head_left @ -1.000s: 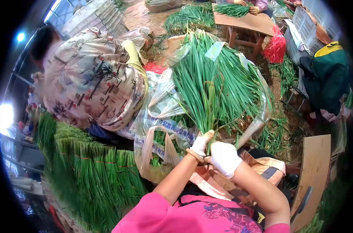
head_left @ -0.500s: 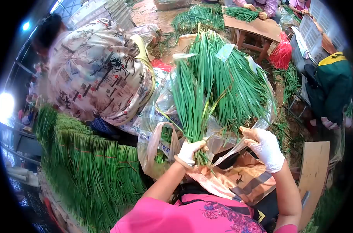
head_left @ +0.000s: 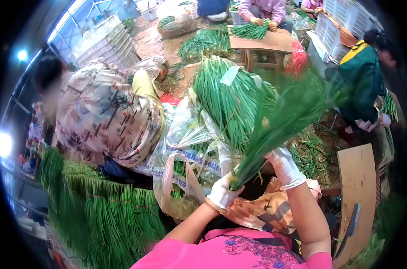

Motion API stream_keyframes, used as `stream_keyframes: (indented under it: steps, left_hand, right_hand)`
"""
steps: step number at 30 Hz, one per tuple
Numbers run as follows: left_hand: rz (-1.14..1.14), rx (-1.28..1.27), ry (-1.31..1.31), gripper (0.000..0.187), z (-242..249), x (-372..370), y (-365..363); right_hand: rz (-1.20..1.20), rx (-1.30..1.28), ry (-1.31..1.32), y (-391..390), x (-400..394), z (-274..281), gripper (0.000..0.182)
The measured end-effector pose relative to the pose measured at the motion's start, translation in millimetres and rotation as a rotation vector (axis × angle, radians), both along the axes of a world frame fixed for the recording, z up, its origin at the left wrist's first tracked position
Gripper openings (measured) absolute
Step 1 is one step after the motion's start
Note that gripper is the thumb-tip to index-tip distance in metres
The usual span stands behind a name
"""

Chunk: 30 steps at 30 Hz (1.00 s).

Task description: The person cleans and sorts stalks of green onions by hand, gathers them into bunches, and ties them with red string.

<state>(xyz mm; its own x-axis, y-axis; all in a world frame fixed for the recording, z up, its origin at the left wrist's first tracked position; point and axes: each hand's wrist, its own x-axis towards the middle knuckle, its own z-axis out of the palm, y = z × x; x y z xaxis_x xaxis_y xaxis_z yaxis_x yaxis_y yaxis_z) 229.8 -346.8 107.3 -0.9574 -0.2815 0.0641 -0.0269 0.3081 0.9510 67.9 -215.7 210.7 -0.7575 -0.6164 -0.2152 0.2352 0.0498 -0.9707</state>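
My left hand, in a white glove, is closed around the base of a bunch of garlic chives. The bunch slants up to the right, its leaf tips smeared by motion. My right hand, also gloved in white, is close against the bunch's right side; its fingers are partly hidden by the leaves. Behind lies a large heap of chives with a pale tag on it. Left of my hands is a clear plastic bag with greens inside.
Tied chive bundles stand in rows at lower left. A person in a patterned shirt sits close at left; another in a green jacket is at right. A wooden board bears a knife. Ahead, a co-worker handles greens at a small table.
My left hand has swung the bunch from upright over to the right. My right hand has moved left from beside the heap to the bunch. The view has shifted.
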Motion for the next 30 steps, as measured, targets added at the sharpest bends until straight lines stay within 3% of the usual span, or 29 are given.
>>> stream_keyframes:
  steps: [1, 2, 3, 5, 8, 9, 11, 12, 13, 15, 17, 18, 19, 21, 22, 23, 25, 27, 29, 30]
  left_hand:
    - [-0.099, 0.002, 0.095, 0.055, 9, -8, 3]
    - [-0.06, -0.3, 0.077, 0.053, 21, -8, 10]
    - [-0.167, -0.338, 0.13, 0.064, 27, -15, 9]
    - [-0.221, -0.346, 0.061, 0.065, 43, -24, 20]
    - [-0.28, -0.216, 0.15, 0.068, 54, -46, 47]
    - [-0.271, -0.173, 0.053, 0.057, 53, -53, 54]
    - [-0.364, -0.195, -0.163, 0.045, 7, -72, 59]
    - [-0.52, -0.478, -0.282, 0.036, -8, -78, 54]
    - [-0.594, -0.375, -0.248, 0.036, -17, -75, 42]
    - [-0.393, -0.508, -0.122, 0.042, 4, -89, 35]
    - [-0.187, -0.474, 0.509, 0.053, 57, -113, 42]
    - [-0.212, -0.403, 0.601, 0.059, 100, -117, 56]
    - [-0.236, -0.334, 0.693, 0.065, 143, -120, 75]
    - [-0.392, -0.173, 0.939, 0.078, 191, -135, 119]
    - [-0.465, -0.125, 0.934, 0.081, 200, -145, 141]
    - [-0.514, -0.073, 0.826, 0.078, 197, -148, 162]
    - [-0.567, 0.022, 0.504, 0.065, 172, -161, 195]
    - [-0.575, -0.021, 0.35, 0.041, 126, -180, 209]
    - [-0.63, -0.08, 0.283, 0.028, 118, -180, 217]
    - [-0.678, -0.226, 0.184, 0.028, 116, -185, 220]
  right_hand:
    - [-0.235, -0.215, -0.112, 2, 3, -11, 0.03]
    - [-0.454, -0.449, -0.176, 4, 7, -23, 0.019]
    - [-0.384, -0.63, -0.309, 11, 8, 3, 0.015]
    - [-0.398, -0.511, -0.207, 34, -6, 21, 0.014]
    - [-0.363, -0.566, 0.022, 59, -14, 58, 0.019]
    - [-0.476, -0.555, -0.022, 74, -19, 68, 0.021]
    - [-0.649, -0.607, 0.197, 108, -31, 95, 0.03]
    - [-0.666, -0.51, 0.364, 129, -31, 118, 0.033]
    - [-0.619, -0.568, 0.294, 158, -45, 127, 0.032]
    - [-0.619, -0.52, 0.408, 184, -44, 149, 0.03]
    - [-0.613, -0.356, 0.401, 190, -31, 163, 0.029]
    - [-0.56, -0.368, 0.518, 194, -43, 155, 0.028]
    - [-0.49, -0.355, 0.465, 190, -37, 156, 0.026]
    - [-0.474, -0.308, 0.541, 174, -28, 158, 0.027]
    - [-0.599, -0.214, 0.534, 163, -6, 172, 0.027]
    - [-0.527, -0.132, 0.788, 172, -14, 170, 0.026]
    - [-0.628, -0.326, 0.742, 185, -12, 202, 0.025]
    - [-0.803, -0.454, 0.623, 202, -3, 234, 0.022]
    - [-0.828, -0.345, 0.683, 237, -6, 223, 0.022]
    - [-1.037, -0.485, 0.566, 237, 5, 222, 0.025]
